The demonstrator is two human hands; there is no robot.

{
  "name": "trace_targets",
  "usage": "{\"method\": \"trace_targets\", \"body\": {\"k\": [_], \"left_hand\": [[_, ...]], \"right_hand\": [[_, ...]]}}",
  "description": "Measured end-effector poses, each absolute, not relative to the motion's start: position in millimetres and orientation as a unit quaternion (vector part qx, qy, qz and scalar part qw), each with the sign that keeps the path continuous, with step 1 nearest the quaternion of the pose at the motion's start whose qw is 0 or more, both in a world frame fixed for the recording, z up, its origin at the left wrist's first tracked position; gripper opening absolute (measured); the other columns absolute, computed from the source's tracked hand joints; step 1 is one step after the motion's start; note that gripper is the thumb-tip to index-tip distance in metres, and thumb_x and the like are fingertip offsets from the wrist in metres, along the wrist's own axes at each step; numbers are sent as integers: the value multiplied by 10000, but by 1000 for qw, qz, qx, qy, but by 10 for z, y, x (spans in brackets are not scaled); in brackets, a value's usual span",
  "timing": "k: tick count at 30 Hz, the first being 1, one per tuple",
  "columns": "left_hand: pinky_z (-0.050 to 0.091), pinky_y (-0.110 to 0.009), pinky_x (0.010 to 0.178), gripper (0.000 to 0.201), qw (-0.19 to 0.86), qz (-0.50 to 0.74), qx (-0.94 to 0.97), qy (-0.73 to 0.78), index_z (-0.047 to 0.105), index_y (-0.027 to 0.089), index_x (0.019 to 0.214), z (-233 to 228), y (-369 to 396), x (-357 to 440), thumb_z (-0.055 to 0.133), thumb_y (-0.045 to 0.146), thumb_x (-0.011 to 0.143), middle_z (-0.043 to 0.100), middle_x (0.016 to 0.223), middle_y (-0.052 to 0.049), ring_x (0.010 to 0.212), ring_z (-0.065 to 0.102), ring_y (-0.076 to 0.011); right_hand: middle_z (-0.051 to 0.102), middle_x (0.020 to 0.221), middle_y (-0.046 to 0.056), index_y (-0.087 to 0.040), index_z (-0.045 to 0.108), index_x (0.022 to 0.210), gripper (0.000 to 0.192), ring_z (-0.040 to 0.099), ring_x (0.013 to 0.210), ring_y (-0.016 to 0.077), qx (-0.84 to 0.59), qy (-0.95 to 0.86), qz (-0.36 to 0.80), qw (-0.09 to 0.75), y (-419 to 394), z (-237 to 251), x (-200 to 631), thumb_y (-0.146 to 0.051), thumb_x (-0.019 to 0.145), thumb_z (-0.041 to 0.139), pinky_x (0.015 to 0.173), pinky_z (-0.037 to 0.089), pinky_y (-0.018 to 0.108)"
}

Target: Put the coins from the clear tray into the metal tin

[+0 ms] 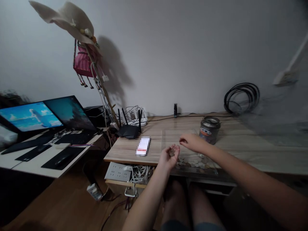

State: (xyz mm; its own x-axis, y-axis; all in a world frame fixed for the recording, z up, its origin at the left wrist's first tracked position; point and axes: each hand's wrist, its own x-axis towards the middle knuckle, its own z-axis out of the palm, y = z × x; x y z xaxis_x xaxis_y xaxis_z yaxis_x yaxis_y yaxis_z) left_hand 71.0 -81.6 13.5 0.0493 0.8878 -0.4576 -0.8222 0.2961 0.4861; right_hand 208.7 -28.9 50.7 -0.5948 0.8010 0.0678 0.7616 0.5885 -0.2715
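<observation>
My left hand [169, 156] is turned palm up over the desk's front edge, fingers curled round a few coins [172, 152]. Just above it and to the right, my right hand [192, 142] points left with its fingertips pressed together; anything between them is too small to make out. Below my right hand, loose coins [193, 163] lie spread in a clear, shallow tray or sheet [213, 171] along the front edge. A grey metal tin [209, 130] with a label stands behind my right forearm.
Left of my hands, a phone with a lit screen [143, 146] lies on the desk [154, 125]. Behind it stands a black router [129, 131]. A drawer of cables and a power strip [117, 172] juts out below. Coiled black cable [242, 98] rests at the back right.
</observation>
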Motion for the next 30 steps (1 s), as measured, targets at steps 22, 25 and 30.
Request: {"method": "trace_targets", "body": {"k": [22,25,30], "left_hand": [[513,-200,533,175,724,622,-91,284,562,84,766,14,-537,503,391,83,803,589,712,-85,629,611,-125],[507,-193,527,172,724,620,-87,288,566,83,761,21,-565,469,401,89,805,592,717,-86,624,607,-120],[495,-177,519,192,720,619,-88,301,568,79,730,-32,-571,460,394,85,810,588,676,-79,582,586,-104]], "right_hand": [[553,670,-16,-134,609,908,358,466,592,116,-375,-893,247,-26,-205,-269,2523,-166,553,649,516,311,207],[561,731,-3,-142,617,975,384,461,632,113,-312,-915,257,7,-218,-239,2352,-164,592,642,551,323,207],[580,837,45,-162,644,1020,388,484,702,130,-240,-940,243,8,-256,-133,2102,-145,634,612,613,354,221]]}}
